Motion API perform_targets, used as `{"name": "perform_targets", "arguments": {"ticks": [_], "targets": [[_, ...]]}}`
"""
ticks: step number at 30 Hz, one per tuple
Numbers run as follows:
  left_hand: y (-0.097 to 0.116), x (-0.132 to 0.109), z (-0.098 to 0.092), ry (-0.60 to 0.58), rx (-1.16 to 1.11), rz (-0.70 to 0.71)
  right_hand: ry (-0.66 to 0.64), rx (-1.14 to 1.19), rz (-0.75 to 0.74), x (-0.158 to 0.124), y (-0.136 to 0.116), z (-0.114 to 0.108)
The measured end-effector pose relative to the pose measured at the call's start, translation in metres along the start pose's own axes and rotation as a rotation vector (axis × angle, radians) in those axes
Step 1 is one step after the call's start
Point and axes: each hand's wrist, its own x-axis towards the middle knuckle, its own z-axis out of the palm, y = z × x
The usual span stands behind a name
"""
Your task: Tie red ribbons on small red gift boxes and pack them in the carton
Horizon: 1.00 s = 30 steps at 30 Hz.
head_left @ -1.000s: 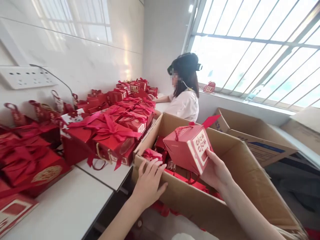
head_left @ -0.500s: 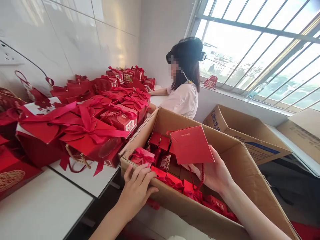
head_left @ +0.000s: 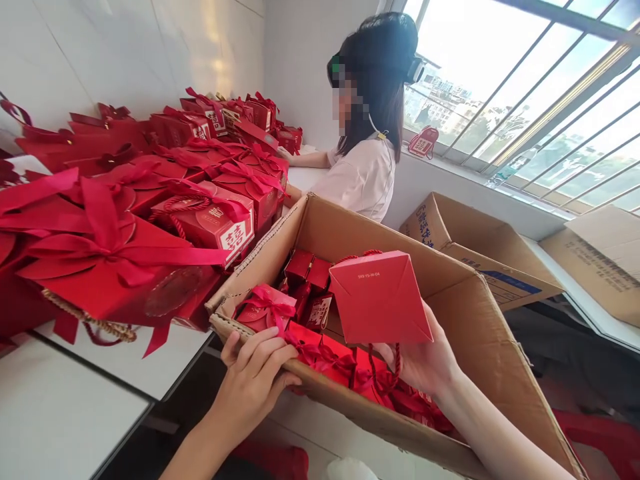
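My right hand (head_left: 425,360) grips a red gift box (head_left: 380,300) above the open cardboard carton (head_left: 465,320). The gift box's flat underside with small print faces me, and a twisted red cord handle hangs below it. Over the carton's near left rim, my left hand (head_left: 260,367) is closed with its fingers hooked on the edge. Inside the carton lie several red gift boxes with ribbon bows, among them a pink-red one (head_left: 265,308) in the corner and a row along the near wall. The fingers beneath the held box are partly hidden.
Many red gift boxes with bows (head_left: 110,247) crowd the white table (head_left: 65,400) at left. A co-worker (head_left: 367,173) sits beyond the carton. Another open carton (head_left: 480,253) stands at right below the barred window, and a small red box (head_left: 423,143) rests on the sill.
The view has shifted, so the table's boxes and the carton appear further left. The held gift box's underside faces me more squarely. Both hands keep their grips.
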Motion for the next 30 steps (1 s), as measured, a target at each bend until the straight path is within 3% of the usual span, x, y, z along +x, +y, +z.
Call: {"name": "perform_targets", "arguments": {"ticks": [5, 13, 30], "targets": [[0.0009, 0.0017, -0.0008, 0.003, 0.021, 0.029, -0.054, -0.042, 0.02, -0.0006, -0.0001, -0.0047], [0.0016, 0.0003, 0.0002, 0.018, 0.002, 0.009, 0.019, -0.007, 0.038, -0.0009, -0.0002, -0.0053], [0.0006, 0.0, -0.0028, -0.031, 0.026, 0.02, -0.033, -0.112, -0.003, -0.0009, 0.0011, -0.0083]]}}
